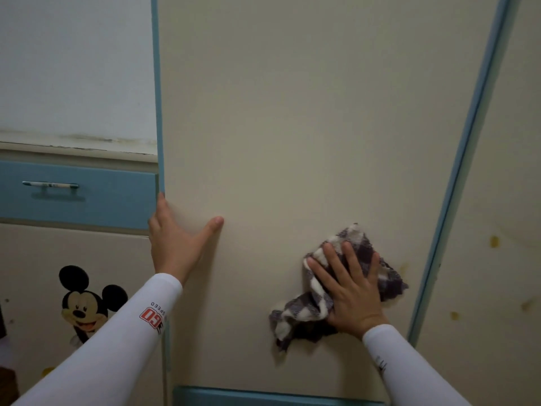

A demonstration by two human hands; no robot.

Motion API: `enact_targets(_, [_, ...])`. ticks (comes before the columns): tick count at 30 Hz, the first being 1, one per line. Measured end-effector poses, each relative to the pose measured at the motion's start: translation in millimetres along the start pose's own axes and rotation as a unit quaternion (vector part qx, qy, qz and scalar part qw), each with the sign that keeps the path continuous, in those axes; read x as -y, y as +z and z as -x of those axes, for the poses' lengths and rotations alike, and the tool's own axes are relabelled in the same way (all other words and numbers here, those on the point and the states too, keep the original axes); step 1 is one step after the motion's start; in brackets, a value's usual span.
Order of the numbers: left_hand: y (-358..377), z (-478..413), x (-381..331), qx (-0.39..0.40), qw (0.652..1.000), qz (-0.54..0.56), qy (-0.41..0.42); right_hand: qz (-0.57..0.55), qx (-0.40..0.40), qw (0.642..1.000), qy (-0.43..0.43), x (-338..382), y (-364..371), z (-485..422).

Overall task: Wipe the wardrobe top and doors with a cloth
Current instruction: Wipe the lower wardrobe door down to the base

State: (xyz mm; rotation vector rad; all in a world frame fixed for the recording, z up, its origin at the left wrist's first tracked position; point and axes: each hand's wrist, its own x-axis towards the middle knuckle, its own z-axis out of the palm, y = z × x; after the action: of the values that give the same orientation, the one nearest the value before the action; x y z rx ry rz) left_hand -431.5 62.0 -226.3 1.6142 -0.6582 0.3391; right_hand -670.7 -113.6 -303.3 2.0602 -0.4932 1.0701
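Note:
A cream wardrobe door (292, 127) with blue edging fills the middle of the view. My right hand (348, 291) lies flat with spread fingers on a purple-and-white checked cloth (295, 312), pressing it against the lower right part of the door. My left hand (178, 238) holds the door's left edge: the fingers wrap round the blue edge out of sight and the thumb stretches across the door's face. Both arms wear white sleeves.
A second cream door panel (497, 200) at the right carries yellowish stains. To the left stands a lower cabinet with a blue drawer (79, 194) and metal handle, and a cartoon mouse sticker (87, 303) below. A blue strip (263, 397) runs under the door.

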Motion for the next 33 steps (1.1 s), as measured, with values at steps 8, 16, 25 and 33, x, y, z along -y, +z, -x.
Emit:
enact_targets(8, [3,0,1,-0.001,1.000,-0.018,-0.002,-0.012,0.043,0.995,0.092,-64,-12,17])
enact_targets(16, [7,-3,9,-0.018,0.999,-0.027,0.023,-0.051,0.038,0.982,0.180,-53,-1,39])
enact_targets(25, [9,2,6,-0.013,1.000,-0.022,0.011,-0.033,0.089,0.990,0.108,-29,14,95])
enact_targets(33, [4,2,7,0.016,1.000,0.003,0.021,-0.025,0.033,0.998,0.042,33,22,48])
